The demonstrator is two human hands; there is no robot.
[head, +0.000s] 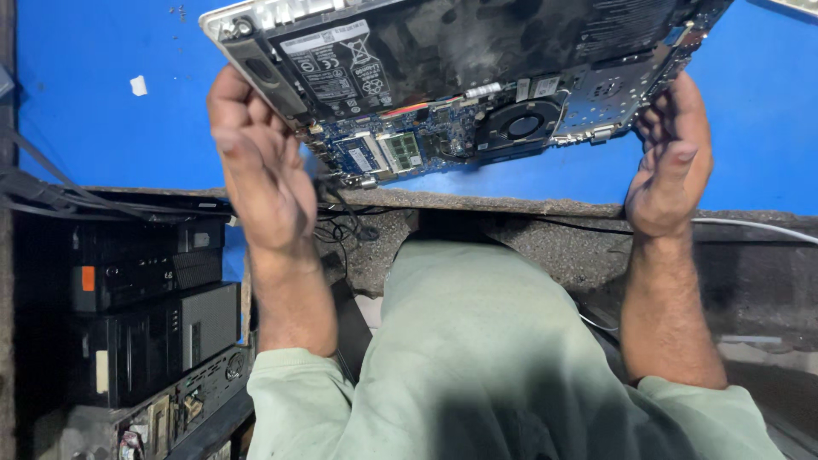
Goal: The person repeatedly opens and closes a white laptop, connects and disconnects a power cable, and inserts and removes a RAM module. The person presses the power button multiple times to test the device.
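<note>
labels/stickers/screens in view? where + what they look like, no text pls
White label: on the opened laptop's black battery, upper left, near the left hand; rectangular, with dark symbols.
Small white stickers: on the board by the round black fan; squarish.
Orange tag: on a black desktop case stacked lower left; small rectangle.
White scrap: on the blue tabletop, upper left.
No screens.

Blue tabletop [750, 128] fills the upper frame, with a worn grey front edge across the middle and a small white scrap [138, 85] at upper left. Lower left: stacked black computer cases [149, 315] in shadow, dark cables [51, 192] running above them. Light dim below the edge.
</note>
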